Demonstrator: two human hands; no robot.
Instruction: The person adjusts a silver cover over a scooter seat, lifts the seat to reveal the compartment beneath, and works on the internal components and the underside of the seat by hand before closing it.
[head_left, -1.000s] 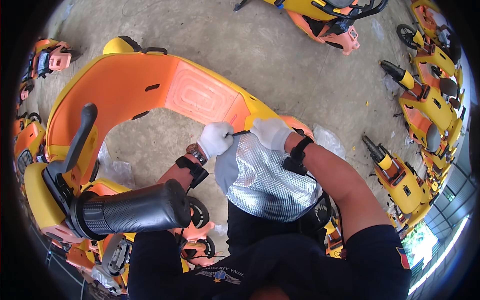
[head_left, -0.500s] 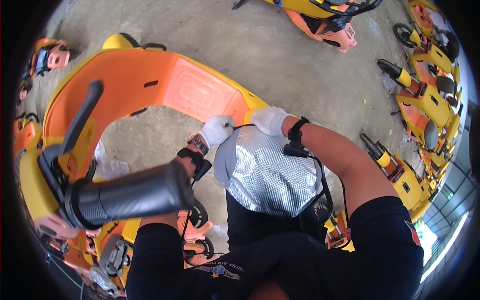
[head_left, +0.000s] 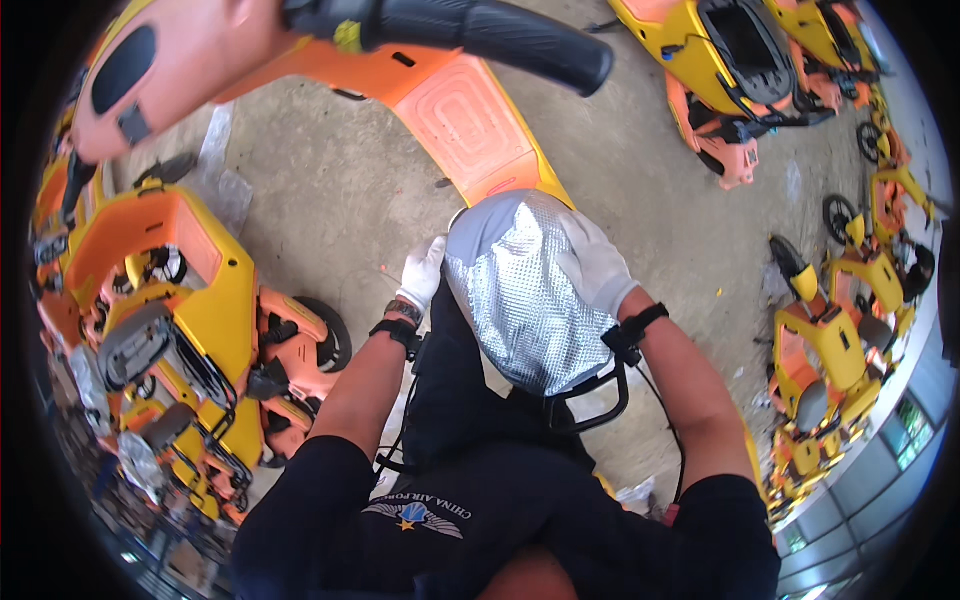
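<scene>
A silver quilted seat cover point(head_left: 520, 300) with a grey front part lies over the seat of a yellow and orange scooter. My left hand point(head_left: 425, 270), in a white glove, is at the cover's left edge, its fingers closed at the rim. In a matching glove, my right hand point(head_left: 595, 265) lies flat on the cover's right side, fingers stretched out. The scooter's orange footboard point(head_left: 465, 120) runs forward from the seat. Its black handlebar grip point(head_left: 500, 45) crosses the top. A black tube rail point(head_left: 600, 405) curves out behind the seat.
Another yellow and orange scooter point(head_left: 185, 290) stands close on the left. One more scooter point(head_left: 700, 60) is at the far right, and a row of scooters point(head_left: 825, 350) lines the right side. Clear plastic wrap point(head_left: 225, 185) lies on the concrete floor point(head_left: 320, 190).
My hands have gone from the cover's front edge to its two sides, farther apart. More of the seat's front is covered. The view has turned, and the handlebar grip now appears higher.
</scene>
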